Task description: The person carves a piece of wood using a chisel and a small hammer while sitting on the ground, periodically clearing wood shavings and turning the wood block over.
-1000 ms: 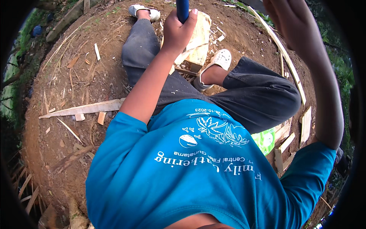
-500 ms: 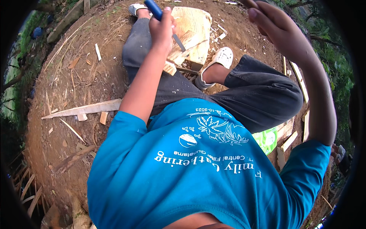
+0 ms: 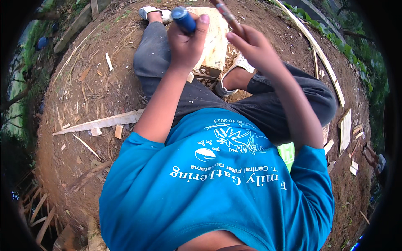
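My left hand (image 3: pixel 186 48) is shut around the blue handle of a tool (image 3: pixel 183 19), held upright above my left knee. My right hand (image 3: pixel 251 48) sits close beside it, fingers pinching a thin brownish stick (image 3: pixel 225 11) that points up and left. Just beyond both hands a pale, chipped wooden block (image 3: pixel 214 44) lies on the dirt between my white shoes (image 3: pixel 155 12). The tool's working end is hidden behind my hand. I am seated on the ground in a blue shirt and dark trousers.
A pale flat plank (image 3: pixel 104 122) lies on the dirt at my left, with small offcuts (image 3: pixel 118 131) beside it. A long thin strip (image 3: pixel 318 52) runs along the right. Short boards (image 3: pixel 345 130) and a green object (image 3: pixel 287 151) lie by my right side.
My left hand came down a little with the blue-handled tool. My right hand swung in from the upper right to beside the left and now pinches a thin stick.
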`<state>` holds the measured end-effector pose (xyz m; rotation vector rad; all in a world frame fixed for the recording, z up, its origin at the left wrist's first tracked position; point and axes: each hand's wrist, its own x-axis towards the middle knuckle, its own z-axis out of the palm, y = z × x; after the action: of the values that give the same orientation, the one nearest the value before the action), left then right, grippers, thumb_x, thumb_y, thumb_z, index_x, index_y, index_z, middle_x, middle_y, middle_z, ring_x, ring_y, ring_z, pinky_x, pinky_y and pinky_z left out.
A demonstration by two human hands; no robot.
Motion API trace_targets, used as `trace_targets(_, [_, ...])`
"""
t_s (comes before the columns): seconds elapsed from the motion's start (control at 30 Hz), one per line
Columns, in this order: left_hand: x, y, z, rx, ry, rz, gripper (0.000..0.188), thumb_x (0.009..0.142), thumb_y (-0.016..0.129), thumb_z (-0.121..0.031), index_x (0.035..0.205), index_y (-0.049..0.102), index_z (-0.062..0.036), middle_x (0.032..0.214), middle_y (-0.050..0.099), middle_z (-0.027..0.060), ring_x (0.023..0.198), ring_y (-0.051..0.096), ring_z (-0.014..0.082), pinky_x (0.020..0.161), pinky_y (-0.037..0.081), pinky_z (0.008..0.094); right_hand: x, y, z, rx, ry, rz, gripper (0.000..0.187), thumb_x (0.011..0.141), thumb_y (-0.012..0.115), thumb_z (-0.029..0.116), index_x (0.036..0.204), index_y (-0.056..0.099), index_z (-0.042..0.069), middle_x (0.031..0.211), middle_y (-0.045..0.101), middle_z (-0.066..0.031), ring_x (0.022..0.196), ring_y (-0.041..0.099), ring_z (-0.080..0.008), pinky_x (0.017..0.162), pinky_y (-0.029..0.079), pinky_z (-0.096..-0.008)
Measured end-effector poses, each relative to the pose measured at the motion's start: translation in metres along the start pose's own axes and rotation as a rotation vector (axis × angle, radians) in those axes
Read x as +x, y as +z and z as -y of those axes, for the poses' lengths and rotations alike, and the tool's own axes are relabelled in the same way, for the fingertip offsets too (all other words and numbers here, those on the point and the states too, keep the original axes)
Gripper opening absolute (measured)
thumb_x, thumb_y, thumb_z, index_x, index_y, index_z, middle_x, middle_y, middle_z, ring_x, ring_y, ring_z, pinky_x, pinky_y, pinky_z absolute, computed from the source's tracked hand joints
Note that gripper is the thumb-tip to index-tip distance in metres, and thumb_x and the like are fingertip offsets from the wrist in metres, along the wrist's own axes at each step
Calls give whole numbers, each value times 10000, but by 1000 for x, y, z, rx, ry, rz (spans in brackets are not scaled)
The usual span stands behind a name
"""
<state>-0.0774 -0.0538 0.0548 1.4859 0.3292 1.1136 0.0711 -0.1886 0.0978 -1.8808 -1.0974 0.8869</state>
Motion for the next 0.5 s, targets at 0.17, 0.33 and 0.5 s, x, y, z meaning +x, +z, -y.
trace_targets(0.17, [13,-1,-26,-200,-49,-139,271,1046,630,-221,845,488,-105,655,475,-33,580,446,60,506,355,227,31,57,-36,-21,145,-120,445,957,692,436,1011,667,-5,817,678,-107,749,671,-218,685,532,-372])
trace_targets(0.33, [-5,-23,-36,-86,-173,-171,298,1064,609,-244,857,470,-80,670,477,-7,582,441,64,503,362,237,20,51,-46,86,221,-66,488,962,679,452,1060,667,-26,837,677,-116,776,667,-224,725,528,-393])
trace_targets(0.5, [-11,-23,-27,-17,-193,-197,306,1049,641,-278,892,492,-61,681,503,3,576,453,64,509,390,241,17,43,-39,168,247,-68,454,976,665,432,1019,648,-20,772,621,-65,681,609,-164,622,505,-350])
